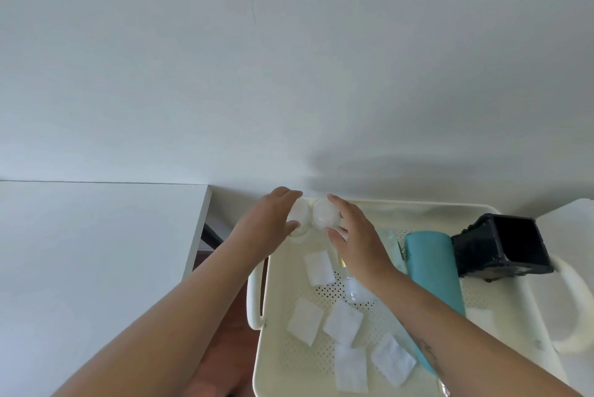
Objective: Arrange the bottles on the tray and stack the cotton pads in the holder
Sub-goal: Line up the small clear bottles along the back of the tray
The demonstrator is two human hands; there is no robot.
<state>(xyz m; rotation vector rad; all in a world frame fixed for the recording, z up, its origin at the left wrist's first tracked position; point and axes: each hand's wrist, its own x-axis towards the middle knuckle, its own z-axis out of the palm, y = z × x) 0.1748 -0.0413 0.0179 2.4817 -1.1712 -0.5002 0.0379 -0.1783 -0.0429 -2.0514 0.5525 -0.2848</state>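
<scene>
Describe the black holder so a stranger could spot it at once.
Look at the cream tray. Near its far right corner, right of the teal bottle, lies the holder. It is the only black thing, a square box tipped over, open mouth showing.

The tray [418, 204] was cream, its floor patterned with rows of small dark holes. The cotton pads [304, 321] were plain white. The teal bottle [432, 265] was a flat blue-green, while the left capped bottle [299, 213] and the right capped bottle [326, 216] showed frosted white tops. The holder [504, 249] was black. The table [96, 252] and wall [289, 59] were white, the floor [225, 348] reddish brown, and a dark tattoo [429, 353] marked one forearm.
</scene>
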